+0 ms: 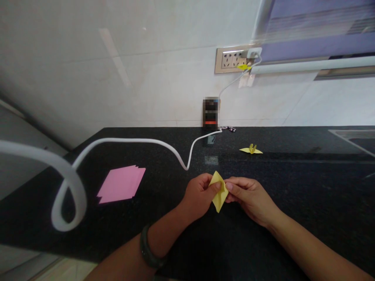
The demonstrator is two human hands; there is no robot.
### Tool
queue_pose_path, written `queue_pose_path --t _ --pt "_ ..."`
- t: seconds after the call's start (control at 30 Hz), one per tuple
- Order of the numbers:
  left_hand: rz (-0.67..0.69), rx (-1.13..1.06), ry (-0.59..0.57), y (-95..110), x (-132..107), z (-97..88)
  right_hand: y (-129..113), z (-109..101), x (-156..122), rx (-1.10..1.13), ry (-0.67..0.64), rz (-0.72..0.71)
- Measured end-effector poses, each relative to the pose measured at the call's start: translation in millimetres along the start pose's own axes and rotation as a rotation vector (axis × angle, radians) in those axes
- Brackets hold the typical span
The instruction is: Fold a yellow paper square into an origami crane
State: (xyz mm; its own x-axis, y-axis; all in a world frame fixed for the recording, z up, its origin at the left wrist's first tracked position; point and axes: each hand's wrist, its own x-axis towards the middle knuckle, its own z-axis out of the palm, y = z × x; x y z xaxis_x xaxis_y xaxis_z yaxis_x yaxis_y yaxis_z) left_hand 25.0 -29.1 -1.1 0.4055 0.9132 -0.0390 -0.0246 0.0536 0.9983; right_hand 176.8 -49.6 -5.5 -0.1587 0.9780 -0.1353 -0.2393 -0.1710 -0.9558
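A small folded yellow paper [219, 193], kite-shaped with a point at top and bottom, is held just above the black countertop [293, 187]. My left hand [199, 197] pinches its left side with thumb and fingers closed. My right hand [249, 197] pinches its right edge, fingers curled together. A dark band sits on my left wrist. Farther back on the counter lies a finished yellow folded paper figure [251, 150] with spread wings.
A stack of pink paper squares [121, 183] lies at the left. A white cable [125, 141] loops across the counter to a dark device [211, 114] against the wall and up to a wall socket [234, 59]. A sink edge [354, 136] shows at far right.
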Motion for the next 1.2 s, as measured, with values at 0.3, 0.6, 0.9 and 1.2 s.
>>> queue_pose_path --t 0.3,0.6,0.9,1.2 --pt "0.019 0.177 0.055 1 -2 0.5 -3 2 -3 -0.297 0.074 -0.137" --pt "0.051 0.307 0.077 6 -4 0.4 -9 6 -3 -0.429 0.093 -0.127" --pt "0.130 0.447 0.099 9 -8 1.8 -4 8 -4 -0.565 0.171 -0.228" --pt "0.068 0.233 0.027 3 -8 5.1 -4 7 -4 -0.578 0.182 -0.243"
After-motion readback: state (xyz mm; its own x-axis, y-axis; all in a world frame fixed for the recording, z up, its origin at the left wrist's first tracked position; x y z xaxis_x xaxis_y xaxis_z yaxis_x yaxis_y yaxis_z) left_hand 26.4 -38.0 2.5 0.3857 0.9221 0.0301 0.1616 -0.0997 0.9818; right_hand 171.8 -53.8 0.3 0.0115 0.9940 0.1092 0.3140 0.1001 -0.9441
